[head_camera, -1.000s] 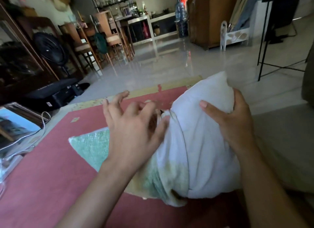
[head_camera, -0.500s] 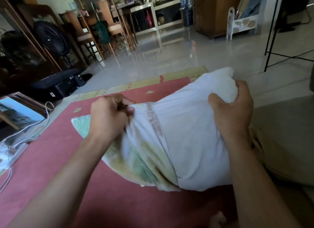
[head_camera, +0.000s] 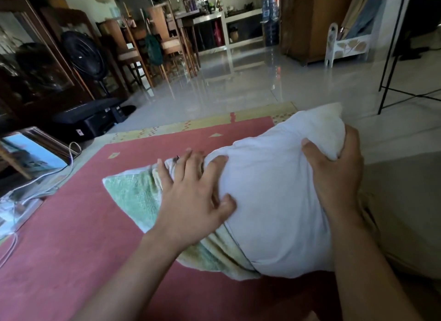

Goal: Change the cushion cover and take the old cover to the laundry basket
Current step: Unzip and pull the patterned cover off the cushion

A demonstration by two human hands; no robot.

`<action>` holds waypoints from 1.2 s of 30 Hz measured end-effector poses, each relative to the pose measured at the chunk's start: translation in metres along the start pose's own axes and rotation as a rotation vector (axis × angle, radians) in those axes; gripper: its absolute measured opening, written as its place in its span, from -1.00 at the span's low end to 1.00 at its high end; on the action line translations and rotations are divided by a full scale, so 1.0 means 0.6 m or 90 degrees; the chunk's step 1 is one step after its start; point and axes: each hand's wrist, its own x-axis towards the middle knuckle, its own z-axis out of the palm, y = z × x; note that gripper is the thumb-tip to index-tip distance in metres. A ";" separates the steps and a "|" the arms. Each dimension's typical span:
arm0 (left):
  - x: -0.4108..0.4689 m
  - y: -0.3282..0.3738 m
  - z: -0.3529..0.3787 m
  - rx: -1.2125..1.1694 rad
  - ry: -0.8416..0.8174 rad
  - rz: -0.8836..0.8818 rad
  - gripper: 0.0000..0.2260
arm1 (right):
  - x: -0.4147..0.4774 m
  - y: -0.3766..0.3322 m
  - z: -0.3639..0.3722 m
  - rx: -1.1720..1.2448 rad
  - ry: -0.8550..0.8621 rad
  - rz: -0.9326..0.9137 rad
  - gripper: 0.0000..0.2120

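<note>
- Head view: A white cushion (head_camera: 274, 201) lies on a red rug (head_camera: 59, 249) in front of a person. Its long axis runs on a diagonal from the near left to the far right.
- One bare white corner points up and away at the far right. The opposite end points left and low, and a pale green and yellow cover (head_camera: 133, 196) still sheathes it.
- The cover is bunched in folds about the cushion's left part, and its flat corner lies on the rug. Most of the white cushion is bare.
- The left hand (head_camera: 191, 201) rests where the bunched cover meets the bare cushion. Its fingers are spread and nearly straight, the fingertips lie on the folds, and the thumb is on the white fabric. It grasps nothing.
- The right hand (head_camera: 334, 177) clutches the cushion just below the far right corner. The thumb digs into the front and the fingers curl round behind, puckering the fabric.
- Beyond the rug's yellow border lies a glossy tiled floor (head_camera: 238, 86). A black fan (head_camera: 83, 50) and wooden chairs (head_camera: 133, 48) stand at the far left. A white cable (head_camera: 71, 151) trails beside the rug's left edge.
</note>
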 end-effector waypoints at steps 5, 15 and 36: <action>-0.001 -0.029 0.028 0.012 0.000 0.015 -0.33 | 0.008 0.015 -0.008 0.011 0.005 0.026 -0.51; -0.013 -0.099 0.048 -0.275 0.033 -0.215 -0.25 | 0.014 0.033 0.002 -0.039 -0.038 0.022 -0.41; 0.039 -0.026 0.024 -0.027 0.096 0.081 -0.66 | -0.083 -0.073 0.066 -0.453 -0.345 -0.351 -0.67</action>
